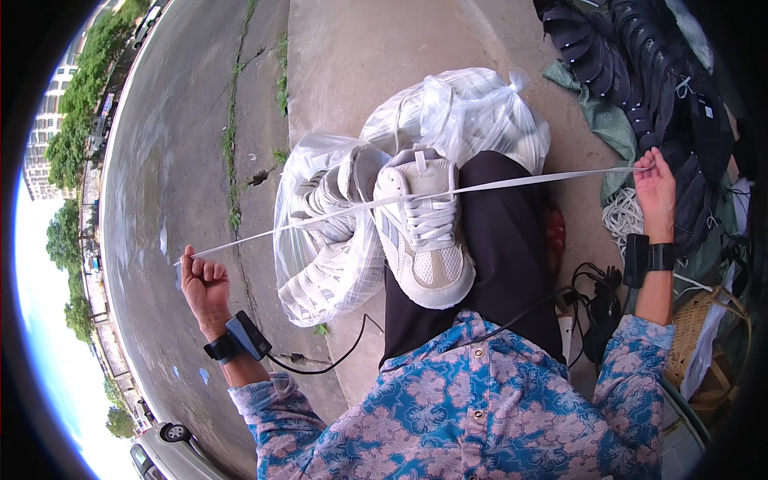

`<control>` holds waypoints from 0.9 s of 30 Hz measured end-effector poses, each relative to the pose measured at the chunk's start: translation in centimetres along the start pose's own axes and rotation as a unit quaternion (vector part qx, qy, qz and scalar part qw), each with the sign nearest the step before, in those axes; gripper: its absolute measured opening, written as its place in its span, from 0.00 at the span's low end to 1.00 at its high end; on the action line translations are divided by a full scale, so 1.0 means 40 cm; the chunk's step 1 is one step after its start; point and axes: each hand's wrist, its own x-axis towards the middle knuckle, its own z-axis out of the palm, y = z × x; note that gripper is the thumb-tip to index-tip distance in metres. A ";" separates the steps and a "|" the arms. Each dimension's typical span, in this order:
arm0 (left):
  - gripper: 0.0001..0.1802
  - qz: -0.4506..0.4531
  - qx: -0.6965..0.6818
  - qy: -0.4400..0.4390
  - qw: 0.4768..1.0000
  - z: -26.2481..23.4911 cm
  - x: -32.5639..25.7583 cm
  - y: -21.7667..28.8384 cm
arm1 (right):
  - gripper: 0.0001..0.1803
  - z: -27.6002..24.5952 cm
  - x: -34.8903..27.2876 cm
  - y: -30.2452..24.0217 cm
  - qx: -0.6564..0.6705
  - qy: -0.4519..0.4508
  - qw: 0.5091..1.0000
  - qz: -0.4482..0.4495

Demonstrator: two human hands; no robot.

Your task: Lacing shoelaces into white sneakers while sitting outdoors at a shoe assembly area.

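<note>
A white and grey sneaker (432,232) rests on my lap with its toe toward me. Across it runs a white shoelace (512,183), pulled out long to both sides. My left hand (206,288) is closed on one end, out to the left over the pavement. At the right, my right hand (656,192) pinches the other end, a little higher up. Flat laces cross the front of the shoe below the tongue. How the stretched lace joins the eyelets is too fine to tell.
Clear plastic bags of white shoe parts (328,264) stand beyond my knees. Dark shoe uppers (640,88) are heaped at the far right, above a bundle of white laces (624,216). A wicker basket (704,344) stands by my right arm. Cables (596,288) hang nearby. A parked car (172,452) shows lower left.
</note>
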 end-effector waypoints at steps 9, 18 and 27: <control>0.12 0.077 0.057 0.203 0.974 0.126 -0.030 -0.032 | 0.21 0.361 -0.343 0.164 -0.442 -0.487 0.742 -0.127; 0.12 -0.073 0.165 -0.010 0.983 0.212 -0.056 -0.143 | 0.06 0.409 -0.391 0.287 -0.552 -0.524 0.576 -0.298; 0.15 -0.082 0.386 -0.134 0.909 0.347 -0.082 -0.311 | 0.07 0.408 -0.406 0.304 -0.563 -0.528 0.525 -0.360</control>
